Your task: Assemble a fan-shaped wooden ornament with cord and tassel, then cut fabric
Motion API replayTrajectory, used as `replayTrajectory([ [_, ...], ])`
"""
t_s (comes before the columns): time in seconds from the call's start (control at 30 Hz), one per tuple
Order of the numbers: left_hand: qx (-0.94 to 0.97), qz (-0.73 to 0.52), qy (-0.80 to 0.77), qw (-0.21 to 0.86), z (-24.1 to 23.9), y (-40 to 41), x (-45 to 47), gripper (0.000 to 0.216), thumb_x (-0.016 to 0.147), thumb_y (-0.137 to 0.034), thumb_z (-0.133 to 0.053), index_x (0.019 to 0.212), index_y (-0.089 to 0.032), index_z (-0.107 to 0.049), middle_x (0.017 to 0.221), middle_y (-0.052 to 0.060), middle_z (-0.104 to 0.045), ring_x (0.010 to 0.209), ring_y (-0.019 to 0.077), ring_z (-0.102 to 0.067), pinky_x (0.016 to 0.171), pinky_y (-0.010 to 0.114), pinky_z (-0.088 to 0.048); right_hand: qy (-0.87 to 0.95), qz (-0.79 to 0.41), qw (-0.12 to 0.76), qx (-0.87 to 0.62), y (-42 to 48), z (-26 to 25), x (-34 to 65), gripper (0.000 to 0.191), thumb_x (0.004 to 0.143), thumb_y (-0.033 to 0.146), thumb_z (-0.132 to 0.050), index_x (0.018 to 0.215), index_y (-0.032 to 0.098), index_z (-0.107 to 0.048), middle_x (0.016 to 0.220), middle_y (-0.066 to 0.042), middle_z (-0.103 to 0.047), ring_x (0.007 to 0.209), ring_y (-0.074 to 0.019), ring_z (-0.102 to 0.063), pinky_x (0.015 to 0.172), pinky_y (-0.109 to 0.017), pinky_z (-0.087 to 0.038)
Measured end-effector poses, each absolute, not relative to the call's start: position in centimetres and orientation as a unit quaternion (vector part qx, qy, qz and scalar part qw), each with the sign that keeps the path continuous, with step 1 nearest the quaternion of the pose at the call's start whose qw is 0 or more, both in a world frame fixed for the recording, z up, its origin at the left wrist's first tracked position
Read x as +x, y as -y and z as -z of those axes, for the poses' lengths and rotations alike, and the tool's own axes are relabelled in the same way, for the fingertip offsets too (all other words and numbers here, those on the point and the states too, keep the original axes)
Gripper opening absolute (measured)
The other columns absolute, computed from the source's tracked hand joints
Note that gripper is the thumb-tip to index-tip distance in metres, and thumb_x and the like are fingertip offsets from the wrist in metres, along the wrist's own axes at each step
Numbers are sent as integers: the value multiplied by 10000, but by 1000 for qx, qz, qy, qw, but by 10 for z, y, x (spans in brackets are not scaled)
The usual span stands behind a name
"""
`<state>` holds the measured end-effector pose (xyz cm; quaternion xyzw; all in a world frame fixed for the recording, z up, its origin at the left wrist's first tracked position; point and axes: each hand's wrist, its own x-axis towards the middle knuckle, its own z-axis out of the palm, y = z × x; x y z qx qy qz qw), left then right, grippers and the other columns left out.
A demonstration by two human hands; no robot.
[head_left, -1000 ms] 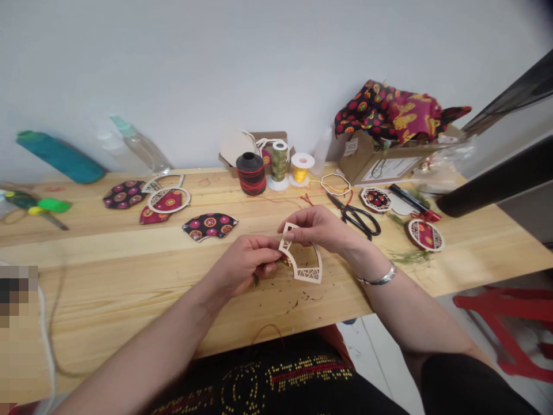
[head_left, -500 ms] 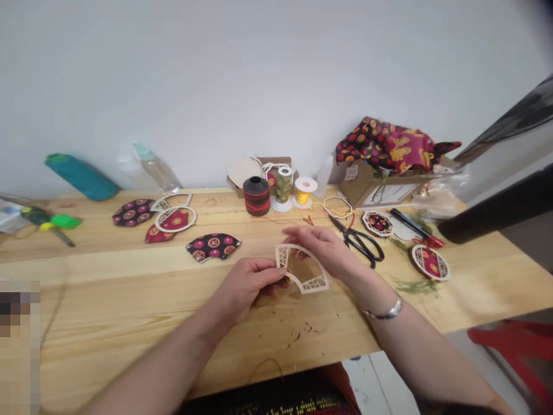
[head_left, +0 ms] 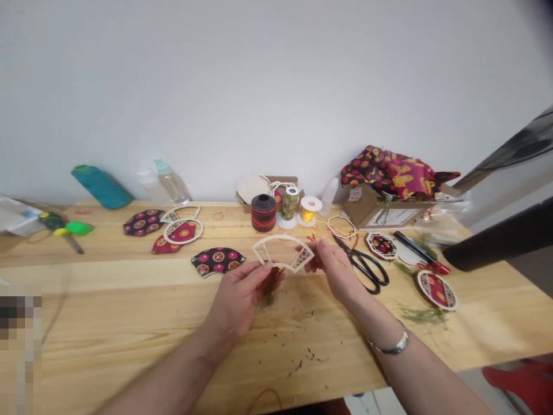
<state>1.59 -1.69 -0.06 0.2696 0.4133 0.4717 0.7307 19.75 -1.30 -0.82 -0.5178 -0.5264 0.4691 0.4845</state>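
Note:
A pale fan-shaped frame (head_left: 283, 237) with lattice ends is held up over the table, its curved edge upward. My left hand (head_left: 239, 294) pinches its lower inner edge between thumb and fingers. A small yellow piece and a dark tuft show at those fingers, partly hidden. My right hand (head_left: 339, 271) is closed at the frame's right end, fingertips behind the lattice and thumb near the corner. A fan-shaped patterned fabric piece (head_left: 218, 261) lies left of the frame. Black-handled scissors (head_left: 369, 271) lie just right of my right hand.
Behind stand a red-black thread spool (head_left: 263, 213), a green spool (head_left: 290, 204) and a yellow spool (head_left: 309, 210). A cardboard box (head_left: 389, 214) bears patterned cloth. Finished-looking round (head_left: 437, 290) and octagonal ornaments (head_left: 382, 246) lie right, beside a black post (head_left: 501, 233). Dark scraps (head_left: 298, 364) dot the front.
The frame has turned so its arch faces up and its right end meets my right hand. That hand has moved from above the frame to its right side. The view has tilted upward.

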Motion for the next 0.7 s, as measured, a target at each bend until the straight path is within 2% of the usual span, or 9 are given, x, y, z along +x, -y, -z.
replayTrajectory([
  [0.13,288,-432,-413,748,2,18,17,196,614,-253,-808,748,-119,-756,752,76,-736,673,148,-647,677,269,-519,505,-545,452,-494,14,9,192,380,735,530,-679,659,163,-620,573,11,-552,509,-96,-442,500,-234,-349],
  [0.3,283,-449,-412,740,3,19,15,260,646,-291,-799,852,-143,-746,792,63,-735,692,157,-670,730,303,-533,503,-567,429,-492,14,4,199,361,724,484,-703,610,157,-600,532,27,-523,479,-75,-386,475,-225,-277],
  [0.43,307,-457,-411,727,2,20,14,213,638,-269,-802,776,-120,-737,730,57,-716,669,145,-648,698,288,-537,534,-571,384,-491,14,2,199,386,730,524,-689,630,155,-630,551,3,-563,494,-92,-419,492,-240,-313],
  [0.5,304,-464,-415,721,1,19,13,197,635,-264,-797,744,-113,-734,716,61,-712,666,144,-642,672,279,-540,549,-521,398,-518,12,2,203,439,782,578,-604,689,153,-664,576,-16,-590,503,-109,-442,500,-252,-338],
  [0.57,294,-469,-422,718,0,19,12,188,626,-256,-795,729,-111,-732,714,66,-714,670,149,-647,656,277,-542,553,-408,451,-569,7,3,212,457,832,579,-528,772,154,-685,639,-34,-625,543,-130,-479,533,-267,-375],
  [0.7,282,-440,-421,741,1,19,12,219,600,-254,-809,728,-99,-723,697,84,-721,668,172,-670,655,291,-550,535,-172,506,-654,-6,4,242,316,805,444,-589,912,162,-683,859,-79,-686,708,-189,-563,669,-321,-436],
])
